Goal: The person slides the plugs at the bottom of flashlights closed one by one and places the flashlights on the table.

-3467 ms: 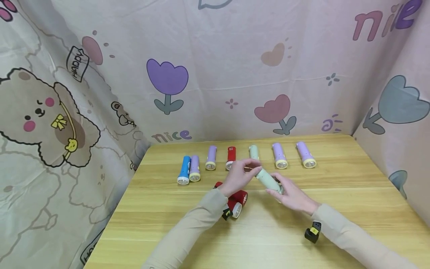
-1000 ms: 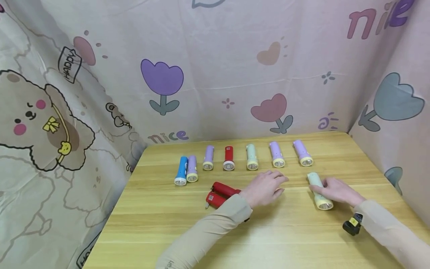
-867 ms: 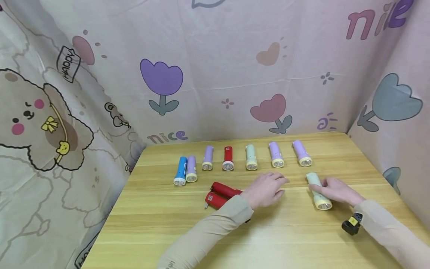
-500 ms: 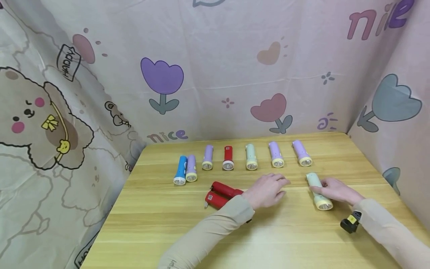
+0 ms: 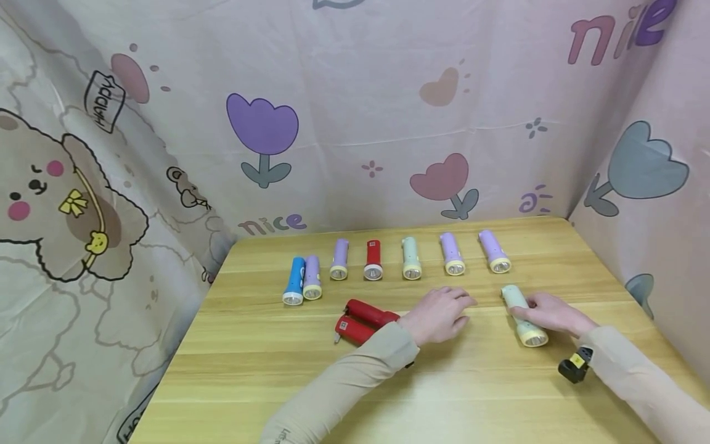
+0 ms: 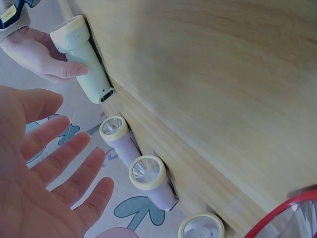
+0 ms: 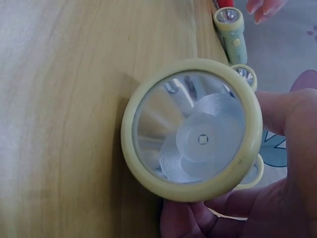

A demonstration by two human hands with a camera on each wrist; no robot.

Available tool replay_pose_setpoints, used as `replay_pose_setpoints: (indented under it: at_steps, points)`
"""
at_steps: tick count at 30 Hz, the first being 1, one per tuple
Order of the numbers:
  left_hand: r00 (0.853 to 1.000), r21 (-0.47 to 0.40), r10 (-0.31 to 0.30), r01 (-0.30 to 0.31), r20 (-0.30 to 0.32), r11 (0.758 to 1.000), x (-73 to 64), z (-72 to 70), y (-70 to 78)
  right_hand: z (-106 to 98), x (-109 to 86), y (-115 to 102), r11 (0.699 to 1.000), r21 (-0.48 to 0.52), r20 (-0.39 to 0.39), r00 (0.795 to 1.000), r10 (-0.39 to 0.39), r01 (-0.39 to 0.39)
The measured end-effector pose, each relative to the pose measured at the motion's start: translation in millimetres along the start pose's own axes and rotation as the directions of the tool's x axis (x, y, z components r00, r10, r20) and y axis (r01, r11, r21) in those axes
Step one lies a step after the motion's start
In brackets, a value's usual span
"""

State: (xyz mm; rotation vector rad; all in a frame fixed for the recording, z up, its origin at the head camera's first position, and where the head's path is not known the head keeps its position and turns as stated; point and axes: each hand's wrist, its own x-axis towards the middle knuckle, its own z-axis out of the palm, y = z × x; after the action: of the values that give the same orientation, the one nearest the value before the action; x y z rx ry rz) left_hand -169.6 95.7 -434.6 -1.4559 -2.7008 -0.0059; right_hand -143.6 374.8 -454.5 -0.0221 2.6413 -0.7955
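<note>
My right hand (image 5: 551, 313) holds a mint-green flashlight (image 5: 521, 316) lying on the table, thumb on one side and fingers on the other. In the right wrist view its cream-rimmed lens (image 7: 203, 140) fills the middle and hides part of the hand. My left hand (image 5: 438, 316) hovers over the table with fingers spread and holds nothing, as the left wrist view shows its bare palm (image 6: 34, 198). Two red flashlights (image 5: 355, 330) lie beside the left wrist, their front ends hidden by the sleeve.
Along the back lie a blue flashlight (image 5: 294, 280), several purple flashlights (image 5: 450, 251), a red flashlight (image 5: 373, 259) and another mint-green flashlight (image 5: 411, 256). The wooden table (image 5: 249, 382) meets a printed curtain (image 5: 355, 123) at its far edge.
Earlier both hands held the mint-green flashlight up near the middle. It then came down on the right under the right hand, and the left hand let go. Over the last second both hands stay still.
</note>
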Motion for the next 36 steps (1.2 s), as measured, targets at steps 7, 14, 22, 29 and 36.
replay_pose_setpoints:
  at_steps: [7, 14, 22, 29, 36]
  points:
    - [1.0, -0.007, -0.004, 0.005, 0.01, 1.0, -3.4, -1.8, -1.5, 0.2, -2.8, -3.6, 1.0, -0.012, -0.013, 1.0, 0.018, -0.018]
    - [1.0, -0.011, -0.018, 0.018, 0.021, 1.0, -6.8, -5.6, -7.8, -2.0, -8.2, -11.5, 0.998, -0.017, -0.003, 0.998, 0.055, -0.055]
    - [0.999, -0.062, -0.034, 0.034, 0.008, 0.997, -19.0, -12.5, -24.3, -4.0, -17.2, -25.5, 0.994, -0.104, -0.14, 0.99, 0.025, -0.04]
    - [0.989, -0.123, -0.143, 0.146, 0.032, 0.982, -42.3, -18.2, -49.6, 14.0, -16.4, -66.1, 0.962, -0.197, -0.475, 0.839, -0.264, 0.191]
    - [0.972, -0.166, -0.232, 0.236, 0.043, 0.958, -68.9, -22.6, -69.2, 38.6, -0.7, -106.0, 0.907, -0.204, -0.532, 0.736, -0.419, 0.369]
